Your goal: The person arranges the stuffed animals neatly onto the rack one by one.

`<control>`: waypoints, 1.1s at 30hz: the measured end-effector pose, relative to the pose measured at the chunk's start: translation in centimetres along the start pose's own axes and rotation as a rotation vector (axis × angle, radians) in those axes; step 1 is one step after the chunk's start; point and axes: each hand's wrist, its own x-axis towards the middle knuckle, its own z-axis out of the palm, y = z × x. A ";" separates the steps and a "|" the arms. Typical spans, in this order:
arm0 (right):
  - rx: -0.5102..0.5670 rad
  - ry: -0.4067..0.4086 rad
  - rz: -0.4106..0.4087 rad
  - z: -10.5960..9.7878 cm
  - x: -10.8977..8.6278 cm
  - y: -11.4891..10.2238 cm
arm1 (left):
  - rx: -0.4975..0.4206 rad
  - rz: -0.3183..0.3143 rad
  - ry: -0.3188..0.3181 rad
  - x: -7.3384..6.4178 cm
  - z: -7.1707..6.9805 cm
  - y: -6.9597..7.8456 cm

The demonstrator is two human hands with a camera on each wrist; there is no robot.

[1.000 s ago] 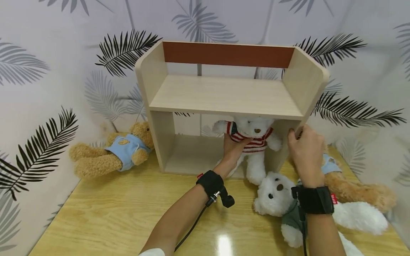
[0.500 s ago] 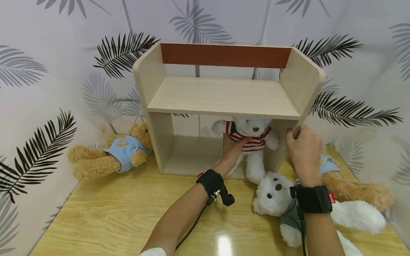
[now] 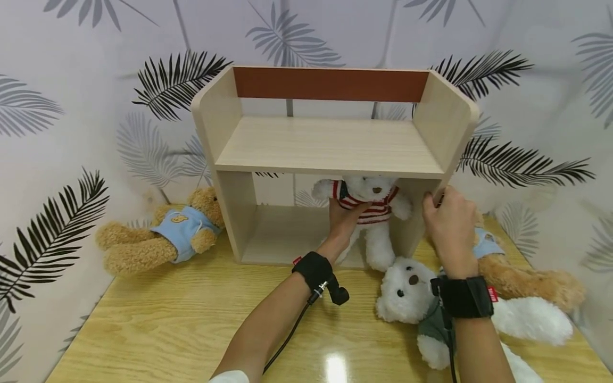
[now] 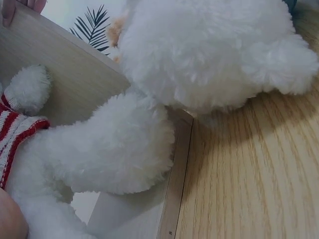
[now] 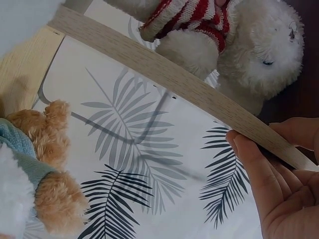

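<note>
A small light-wood shelf unit (image 3: 330,146) stands on the table against the wall. In its lower compartment, toward the right side, a white teddy bear (image 3: 379,244) in a red-and-white striped sweater is upright, its head top hidden by the upper board. My left hand (image 3: 342,221) grips this bear around its torso, thumb across the sweater. The bear's leg (image 4: 119,147) reaches over the shelf's front edge in the left wrist view. My right hand (image 3: 450,229) pinches the front edge of the right side panel (image 5: 164,67) between thumb and fingers.
A white teddy bear (image 3: 407,292) in a dark green top lies before the shelf's right corner, partly under my right forearm. Behind it lies a brown bear (image 3: 531,276) in light blue. Another brown bear (image 3: 139,252) in light blue lies left of the shelf.
The head view has shifted a little, so the shelf and bears appear slightly farther left. Both hands keep the same holds.
</note>
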 end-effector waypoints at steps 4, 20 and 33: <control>0.000 -0.008 0.003 0.0 -0.1 -0.1 | 0.005 0.001 0.001 0.1 -0.1 -0.3; -0.016 -0.016 0.006 0.0 0.0 -0.1 | -0.034 0.013 0.009 0.8 0.0 -1.1; -0.009 -0.011 -0.003 -0.1 0.0 0.0 | -0.039 -0.020 -0.009 1.0 0.0 -1.4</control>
